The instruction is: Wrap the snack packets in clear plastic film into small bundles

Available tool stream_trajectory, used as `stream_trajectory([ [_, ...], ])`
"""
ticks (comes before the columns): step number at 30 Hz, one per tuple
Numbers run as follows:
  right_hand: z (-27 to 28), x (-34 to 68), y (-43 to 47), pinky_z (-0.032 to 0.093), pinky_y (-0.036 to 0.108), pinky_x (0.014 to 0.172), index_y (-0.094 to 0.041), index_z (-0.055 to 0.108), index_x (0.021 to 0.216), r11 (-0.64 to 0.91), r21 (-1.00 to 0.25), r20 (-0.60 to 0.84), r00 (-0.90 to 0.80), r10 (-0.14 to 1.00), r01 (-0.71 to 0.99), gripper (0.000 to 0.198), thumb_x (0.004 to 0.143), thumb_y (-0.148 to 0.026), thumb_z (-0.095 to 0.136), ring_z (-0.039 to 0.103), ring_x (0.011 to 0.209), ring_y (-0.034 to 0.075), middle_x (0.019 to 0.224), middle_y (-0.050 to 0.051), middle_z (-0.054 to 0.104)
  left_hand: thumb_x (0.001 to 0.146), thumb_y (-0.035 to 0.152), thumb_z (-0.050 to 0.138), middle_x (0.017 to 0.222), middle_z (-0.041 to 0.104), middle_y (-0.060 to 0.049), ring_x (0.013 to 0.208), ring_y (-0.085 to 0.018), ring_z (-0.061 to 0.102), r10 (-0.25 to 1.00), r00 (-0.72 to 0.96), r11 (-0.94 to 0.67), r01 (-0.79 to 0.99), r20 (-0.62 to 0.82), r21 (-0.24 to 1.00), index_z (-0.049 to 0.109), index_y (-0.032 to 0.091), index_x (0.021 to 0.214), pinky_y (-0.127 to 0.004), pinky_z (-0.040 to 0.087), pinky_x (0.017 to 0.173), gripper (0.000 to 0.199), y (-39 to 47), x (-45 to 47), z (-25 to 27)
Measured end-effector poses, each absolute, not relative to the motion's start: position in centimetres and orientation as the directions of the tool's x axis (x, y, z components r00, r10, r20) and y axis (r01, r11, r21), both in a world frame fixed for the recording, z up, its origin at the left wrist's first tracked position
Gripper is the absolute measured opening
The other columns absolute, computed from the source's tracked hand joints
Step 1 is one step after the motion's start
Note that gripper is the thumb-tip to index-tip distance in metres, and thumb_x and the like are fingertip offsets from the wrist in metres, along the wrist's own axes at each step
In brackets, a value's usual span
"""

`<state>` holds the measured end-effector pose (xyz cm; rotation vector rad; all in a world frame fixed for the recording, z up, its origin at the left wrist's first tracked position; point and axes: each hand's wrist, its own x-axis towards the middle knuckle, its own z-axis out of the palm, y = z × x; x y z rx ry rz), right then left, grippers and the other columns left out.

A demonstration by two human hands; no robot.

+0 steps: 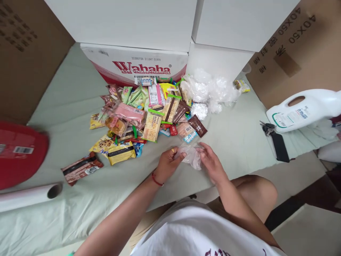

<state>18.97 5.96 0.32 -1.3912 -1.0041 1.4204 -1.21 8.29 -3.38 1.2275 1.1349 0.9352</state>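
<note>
Both hands, left hand (167, 164) and right hand (210, 163), pinch a crinkled clear plastic bag (191, 155) between closed fingers. Just beyond the fingers lies a heap of glossy snack packets (149, 110) on pale green cloth (234, 138).

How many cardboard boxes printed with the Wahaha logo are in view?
1: the Wahaha box stands at the back of the table, behind the snack pile, under plain white boxes. Others may be hidden.

a pale green sheet (239, 138) covers the surface, lit by soft, even light. white boxes (128, 21) are stacked along the back, with brown cardboard boxes (301, 46) at both sides. the lighter strip at lower right may be floor (309, 231).
</note>
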Motion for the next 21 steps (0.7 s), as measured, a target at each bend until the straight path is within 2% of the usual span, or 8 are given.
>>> stream_trajectory([
  [3,0.9,18.5,7.0,0.047,0.028,0.063,-0.022,0.071,0.098,-0.354,-0.934,-0.354,0.000,0.935,-0.055,0.049,0.076,-0.065,0.082,0.059,0.069,0.016,0.079,0.001,0.068,0.085,0.048,0.068,0.068,0.051,0.004,0.065,-0.012,0.044,0.957,0.271,0.099,0.039,-0.105,0.994,0.061,0.019,0.075,-0.026,0.037,0.063,0.032,8.2,-1.1,-3.3],
  [6,1.7,19.4,7.9,0.036,0.025,0.054,-0.020,0.068,0.077,-0.365,-0.931,-0.364,-0.029,0.931,-0.024,0.045,0.067,-0.057,0.090,0.045,0.055,0.010,0.062,-0.004,0.056,0.081,0.046,0.071,0.076,0.060,0.002,0.068,-0.013,0.052,0.973,0.186,0.149,-0.047,-0.138,0.988,0.065,0.018,0.087,-0.026,0.043,0.067,0.029,8.3,-0.9,-3.5],
  [9,2.0,19.6,7.5,0.035,0.024,0.052,-0.020,0.067,0.076,-0.386,-0.919,-0.388,0.011,0.921,-0.079,0.044,0.064,-0.054,0.092,0.043,0.055,0.010,0.064,-0.005,0.056,0.073,0.042,0.080,0.085,0.061,0.002,0.072,-0.013,0.056,0.989,-0.027,0.140,-0.126,-0.144,0.982,0.059,0.020,0.096,-0.026,0.046,0.067,0.038,8.6,-1.0,-3.6],
  [11,1.9,19.0,6.9,0.035,0.025,0.052,-0.021,0.067,0.078,-0.345,-0.930,-0.357,0.092,0.930,-0.123,0.043,0.065,-0.054,0.091,0.043,0.055,0.010,0.064,-0.005,0.055,0.074,0.043,0.081,0.082,0.058,0.002,0.071,-0.013,0.054,0.990,-0.100,0.085,-0.102,-0.095,0.991,0.056,0.021,0.093,-0.025,0.045,0.066,0.038,8.6,-1.1,-3.4],
  [14,1.4,17.3,6.0,0.040,0.026,0.055,-0.023,0.068,0.085,-0.246,-0.958,-0.268,0.162,0.950,-0.145,0.038,0.072,-0.054,0.086,0.045,0.057,0.011,0.067,-0.005,0.055,0.087,0.055,0.067,0.073,0.057,0.002,0.066,-0.013,0.052,0.992,0.121,0.048,-0.061,-0.041,0.997,0.058,0.021,0.087,-0.026,0.043,0.062,0.035,8.0,-1.0,-2.8],
  [16,1.0,16.1,5.7,0.044,0.027,0.060,-0.023,0.069,0.088,-0.214,-0.968,-0.230,0.112,0.967,-0.132,0.034,0.076,-0.051,0.084,0.051,0.063,0.013,0.072,-0.002,0.060,0.085,0.058,0.070,0.080,0.063,-0.001,0.073,-0.016,0.057,0.958,0.287,0.012,-0.034,-0.002,0.999,0.063,0.020,0.093,-0.027,0.044,0.064,0.040,7.6,-0.8,-2.5],
  [18,0.7,15.3,5.7,0.046,0.027,0.064,-0.024,0.071,0.090,-0.194,-0.975,-0.200,0.047,0.979,-0.105,0.030,0.079,-0.049,0.081,0.055,0.069,0.014,0.077,-0.001,0.063,0.080,0.056,0.075,0.088,0.068,-0.003,0.081,-0.018,0.060,0.943,0.331,-0.028,-0.007,0.029,1.000,0.066,0.019,0.098,-0.028,0.046,0.070,0.042,7.3,-0.6,-2.5],
  [21,0.5,15.4,5.9,0.046,0.027,0.064,-0.024,0.071,0.092,-0.147,-0.988,-0.150,0.052,0.987,-0.054,0.027,0.082,-0.047,0.079,0.053,0.067,0.013,0.079,-0.001,0.063,0.087,0.055,0.069,0.075,0.064,0.000,0.070,-0.014,0.055,0.945,0.326,0.049,-0.037,-0.034,0.998,0.066,0.018,0.088,-0.027,0.044,0.066,0.037,7.5,-0.4,-2.9],
])
